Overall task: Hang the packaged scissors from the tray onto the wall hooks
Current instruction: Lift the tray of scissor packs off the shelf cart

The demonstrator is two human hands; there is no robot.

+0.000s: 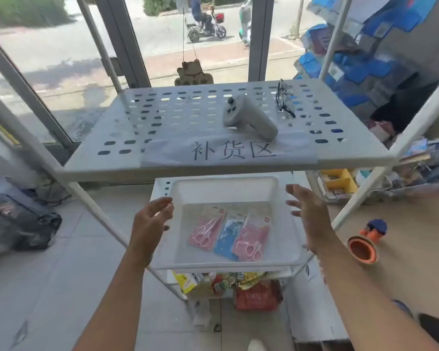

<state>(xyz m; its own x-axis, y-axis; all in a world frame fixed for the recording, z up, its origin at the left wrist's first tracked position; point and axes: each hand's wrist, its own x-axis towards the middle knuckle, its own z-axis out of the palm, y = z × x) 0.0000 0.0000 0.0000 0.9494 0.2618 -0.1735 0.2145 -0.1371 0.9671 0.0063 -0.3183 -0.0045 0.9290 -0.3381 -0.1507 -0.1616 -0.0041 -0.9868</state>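
Observation:
A translucent white tray [223, 190] rests on the middle level of a white shelf rack. Three packaged scissors lie flat in it side by side: a pink pack [206, 231] on the left, a blue pack [229, 236] in the middle and a second pink pack [251, 240] on the right. My left hand [150, 224] hovers at the tray's left rim with fingers spread and empty. My right hand [307, 211] is at the tray's right rim, open and empty too. No wall hooks are in sight.
The perforated top shelf [178, 122] overhangs the tray and carries a grey controller [246, 116], black glasses [284, 98] and a paper label. Snack packs [238, 287] fill the level below. An orange toy [364, 247] lies on the floor right; a dark bag [18, 224] lies left.

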